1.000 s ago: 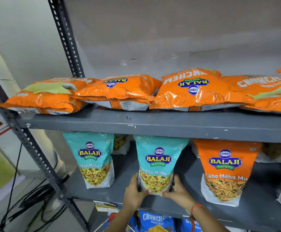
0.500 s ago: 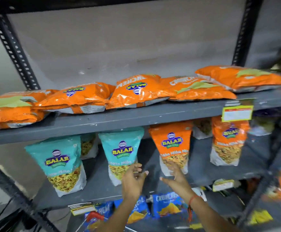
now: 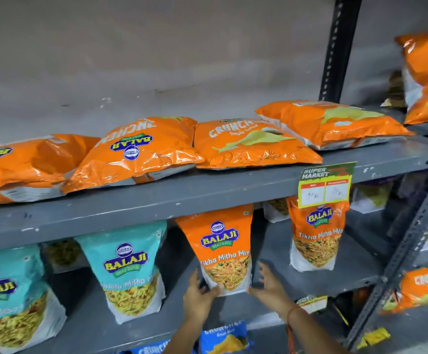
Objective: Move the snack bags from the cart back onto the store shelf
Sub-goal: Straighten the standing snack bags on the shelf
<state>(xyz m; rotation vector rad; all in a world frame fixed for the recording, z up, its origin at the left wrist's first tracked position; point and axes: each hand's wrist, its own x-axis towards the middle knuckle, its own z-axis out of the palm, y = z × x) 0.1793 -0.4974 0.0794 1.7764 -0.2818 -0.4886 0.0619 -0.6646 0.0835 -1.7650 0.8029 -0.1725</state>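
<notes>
An orange Tikha Mitha Mix bag (image 3: 220,249) stands upright on the middle grey shelf (image 3: 317,279). My left hand (image 3: 199,293) grips its lower left corner. My right hand (image 3: 269,283) is beside its lower right corner, fingers spread, one fingertip at the bag's edge. A second orange mix bag (image 3: 316,233) stands to the right. Two teal Khatta Mitha Mix bags (image 3: 128,267) (image 3: 6,297) stand to the left. Orange Crunchex bags (image 3: 248,144) lie flat on the upper shelf (image 3: 207,190). The cart is out of view.
A yellow-green price tag (image 3: 325,183) hangs from the upper shelf edge. Blue Crunchex bags (image 3: 224,337) sit on the shelf below. A black perforated upright (image 3: 335,47) and a grey one (image 3: 409,246) frame the right side, with more orange bags (image 3: 427,77) beyond.
My hands let go of the middle teal bag and moved right to the orange mix bag. The view swung to the right.
</notes>
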